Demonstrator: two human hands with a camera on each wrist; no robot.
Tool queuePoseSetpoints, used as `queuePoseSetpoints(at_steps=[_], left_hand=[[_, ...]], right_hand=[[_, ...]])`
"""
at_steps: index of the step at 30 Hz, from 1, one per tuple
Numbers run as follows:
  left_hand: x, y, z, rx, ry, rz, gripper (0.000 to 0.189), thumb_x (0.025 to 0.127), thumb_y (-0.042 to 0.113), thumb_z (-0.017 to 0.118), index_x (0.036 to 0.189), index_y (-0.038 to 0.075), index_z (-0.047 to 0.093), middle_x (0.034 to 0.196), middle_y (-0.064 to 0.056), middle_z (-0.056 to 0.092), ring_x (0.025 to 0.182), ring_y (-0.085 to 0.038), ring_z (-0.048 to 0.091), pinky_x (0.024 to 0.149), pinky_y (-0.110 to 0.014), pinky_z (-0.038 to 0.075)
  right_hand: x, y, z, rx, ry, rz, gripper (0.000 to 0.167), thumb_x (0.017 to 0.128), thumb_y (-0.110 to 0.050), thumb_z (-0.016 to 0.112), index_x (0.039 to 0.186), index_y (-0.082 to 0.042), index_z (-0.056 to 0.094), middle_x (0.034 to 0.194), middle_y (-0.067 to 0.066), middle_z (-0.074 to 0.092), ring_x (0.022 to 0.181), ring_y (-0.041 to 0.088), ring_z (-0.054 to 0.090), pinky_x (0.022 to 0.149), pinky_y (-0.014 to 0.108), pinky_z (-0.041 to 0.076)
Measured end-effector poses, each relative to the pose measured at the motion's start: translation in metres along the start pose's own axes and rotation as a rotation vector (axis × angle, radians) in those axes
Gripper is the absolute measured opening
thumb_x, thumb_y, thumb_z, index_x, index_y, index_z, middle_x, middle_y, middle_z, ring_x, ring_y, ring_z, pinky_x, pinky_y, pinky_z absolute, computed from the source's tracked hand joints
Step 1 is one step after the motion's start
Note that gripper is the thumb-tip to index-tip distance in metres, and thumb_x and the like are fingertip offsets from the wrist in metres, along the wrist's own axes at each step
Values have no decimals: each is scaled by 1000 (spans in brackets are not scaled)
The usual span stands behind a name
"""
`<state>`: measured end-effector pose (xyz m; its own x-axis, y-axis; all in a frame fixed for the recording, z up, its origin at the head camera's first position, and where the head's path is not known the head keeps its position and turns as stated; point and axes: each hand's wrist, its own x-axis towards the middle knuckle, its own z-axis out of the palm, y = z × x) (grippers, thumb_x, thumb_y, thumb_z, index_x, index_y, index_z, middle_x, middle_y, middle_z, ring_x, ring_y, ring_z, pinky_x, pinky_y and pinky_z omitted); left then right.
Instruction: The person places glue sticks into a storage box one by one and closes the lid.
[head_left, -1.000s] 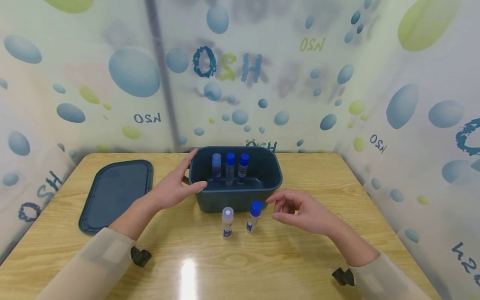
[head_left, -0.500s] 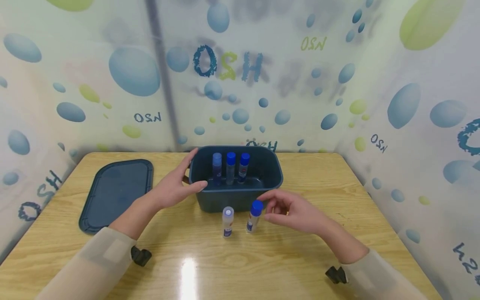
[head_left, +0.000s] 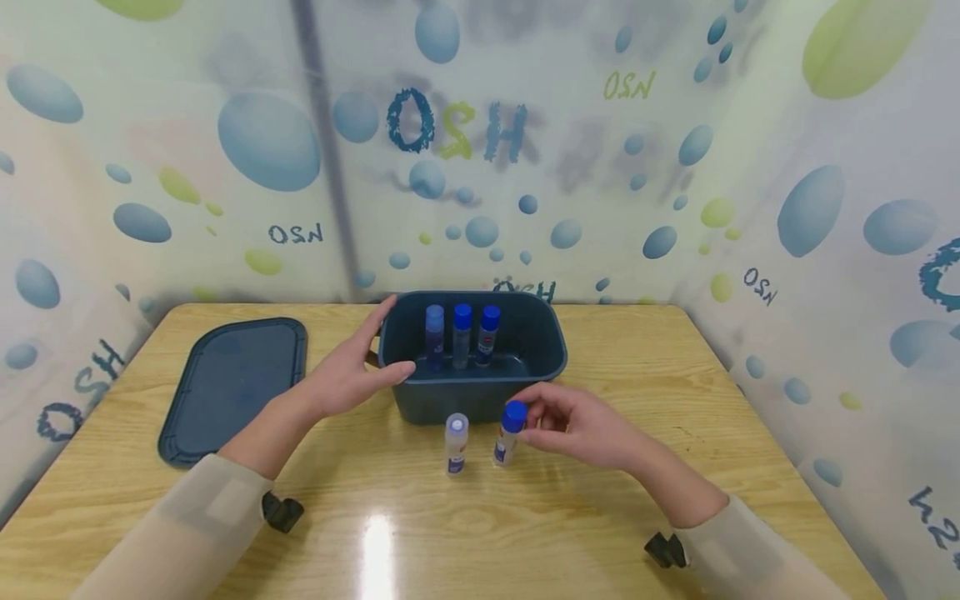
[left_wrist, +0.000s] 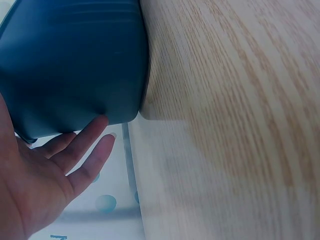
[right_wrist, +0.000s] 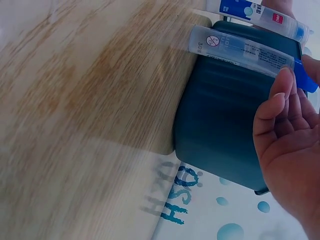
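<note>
The person's right grip (head_left: 585, 423) is partly closed, thumb and forefinger at the blue cap (head_left: 514, 414) of an upright bottle (head_left: 503, 448) on the desk (head_left: 600, 542); I cannot tell whether they pinch it. Just left stands a pale-topped bottle (head_left: 455, 450), both on the near side of a dark bin (head_left: 423, 402). The left grip (head_left: 345, 379), spread wide, rests against the bin's left end, thumb at the near rim. Three blue-capped bottles (head_left: 461, 340) stand inside; a flat lid (head_left: 236, 387) lies left.

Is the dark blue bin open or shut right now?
Open: the bin has nothing over its top, three glue bottles show inside, and a dark blue lid lies on the wooden table to its left.
</note>
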<state>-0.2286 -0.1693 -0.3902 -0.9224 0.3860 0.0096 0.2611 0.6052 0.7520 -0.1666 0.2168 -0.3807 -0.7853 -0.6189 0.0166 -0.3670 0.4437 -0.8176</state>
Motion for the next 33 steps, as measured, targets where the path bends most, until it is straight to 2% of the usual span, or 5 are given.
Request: queuePoseSetpoints(at_steps=[8,17,33], left_hand=[[0,0,0,4,2,-3,104,105,59,69,177,40,-4,184,-18,16,129,-40,65,89,-45,62],[0,-1,0,6,2,0,104,105,59,69,177,40,-3,184,-18,16,128,-39,66,88,-44,62],[0,0,0,-1,-4,-1,103,105,59,68,177,41,-3,184,-17,15,128,-39,66,88,-44,62]], right_hand=[[2,-2,2,3,6,27,28,104,-20,78,132,-16,72,101,0,69,81,16,62,72,23,54],[1,-3,2,-25,18,6,22,104,-20,79,125,-18,75,99,-1,69,80,17,62,71,24,54],[-13,-20,-11,-75,87,-147,24,99,-13,83,120,-21,76,92,-4,66,74,15,61,67,26,54]])
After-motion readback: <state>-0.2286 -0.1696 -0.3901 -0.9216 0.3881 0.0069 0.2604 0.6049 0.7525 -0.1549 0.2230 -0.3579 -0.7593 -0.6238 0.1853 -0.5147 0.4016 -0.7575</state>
